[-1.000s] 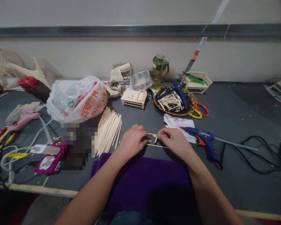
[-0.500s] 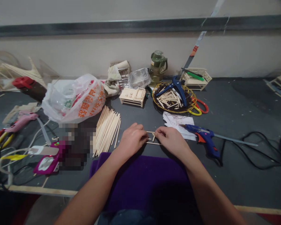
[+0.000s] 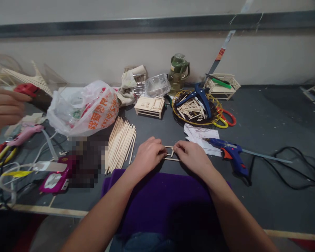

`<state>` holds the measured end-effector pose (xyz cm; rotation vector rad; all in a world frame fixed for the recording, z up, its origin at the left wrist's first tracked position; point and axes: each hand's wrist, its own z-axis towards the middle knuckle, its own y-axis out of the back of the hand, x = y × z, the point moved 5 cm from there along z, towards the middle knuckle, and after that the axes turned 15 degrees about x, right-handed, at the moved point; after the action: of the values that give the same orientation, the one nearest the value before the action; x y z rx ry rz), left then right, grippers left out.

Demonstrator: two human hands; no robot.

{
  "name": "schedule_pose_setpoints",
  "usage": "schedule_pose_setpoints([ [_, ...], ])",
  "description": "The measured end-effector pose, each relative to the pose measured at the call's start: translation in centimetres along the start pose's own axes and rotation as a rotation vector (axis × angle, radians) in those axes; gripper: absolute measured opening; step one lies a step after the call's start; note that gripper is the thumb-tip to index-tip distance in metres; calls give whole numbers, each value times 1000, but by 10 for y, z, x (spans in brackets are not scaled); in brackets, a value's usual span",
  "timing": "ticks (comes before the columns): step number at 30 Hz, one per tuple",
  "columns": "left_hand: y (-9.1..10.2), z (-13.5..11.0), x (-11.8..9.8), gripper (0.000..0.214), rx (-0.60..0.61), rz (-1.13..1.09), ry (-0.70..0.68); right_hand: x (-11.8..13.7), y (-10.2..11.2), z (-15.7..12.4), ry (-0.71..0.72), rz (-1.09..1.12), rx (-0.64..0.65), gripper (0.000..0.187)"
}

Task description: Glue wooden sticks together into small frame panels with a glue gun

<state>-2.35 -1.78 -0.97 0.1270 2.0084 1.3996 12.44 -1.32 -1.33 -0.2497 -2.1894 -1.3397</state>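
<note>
A small frame of thin wooden sticks [image 3: 171, 153] lies on the dark grey table [image 3: 265, 140] just past a purple cloth [image 3: 160, 199]. My left hand [image 3: 148, 155] pinches its left end and my right hand [image 3: 191, 155] pinches its right end, fingers curled on the sticks. The two hands sit close together, knuckles up. A bundle of long wooden sticks [image 3: 120, 143] lies left of my left hand. A blue glue gun [image 3: 229, 154] rests right of my right hand on white paper [image 3: 201, 134].
Another person's hand [image 3: 2, 108] comes in at the far left near a red tool. A white plastic bag [image 3: 84, 108], a small stick model [image 3: 149, 106], a yellow basket of stick offcuts [image 3: 195, 110], a green lantern [image 3: 179, 71] and black cables [image 3: 291, 168] crowd the table.
My hands have drawn closer together on the stick frame. Another person's hand has come into view at the far left. The view has tilted slightly.
</note>
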Motion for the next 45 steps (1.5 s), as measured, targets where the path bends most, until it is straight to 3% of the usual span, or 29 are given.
schedule_pose_setpoints([
  [29, -4, 1, 4, 14, -8, -30, 1, 7, -5, 2, 38, -69, 38, 23],
  [45, -2, 0, 1, 14, -11, 42, 17, 8, -6, 2, 96, -115, -9, 22],
])
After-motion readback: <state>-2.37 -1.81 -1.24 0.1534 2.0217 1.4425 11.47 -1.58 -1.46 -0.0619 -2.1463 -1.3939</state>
